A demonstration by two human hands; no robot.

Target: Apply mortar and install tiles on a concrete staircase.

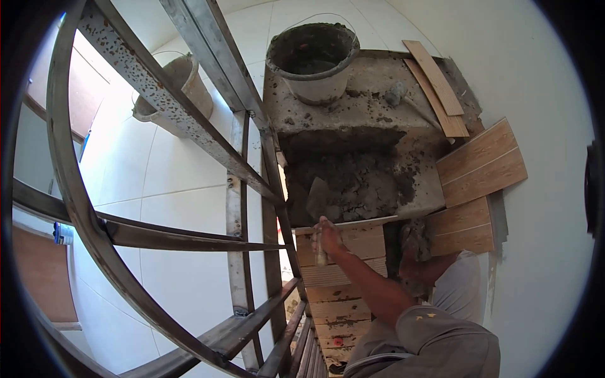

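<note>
My right hand is closed around the handle of a trowel. Its grey, mortar-smeared blade points away from me and rests at the left part of a bed of wet grey mortar. The mortar is spread rough and lumpy over a stair step. Just under the hand runs the pale front edge of wood-look tiles covering the step below. My left hand does not show.
A mortar bucket and a mallet sit on the upper step. Loose wood-look tiles lean along the right wall. Metal railing rises close on the left, with another bucket beyond it. A mortar-stained foot stands at right.
</note>
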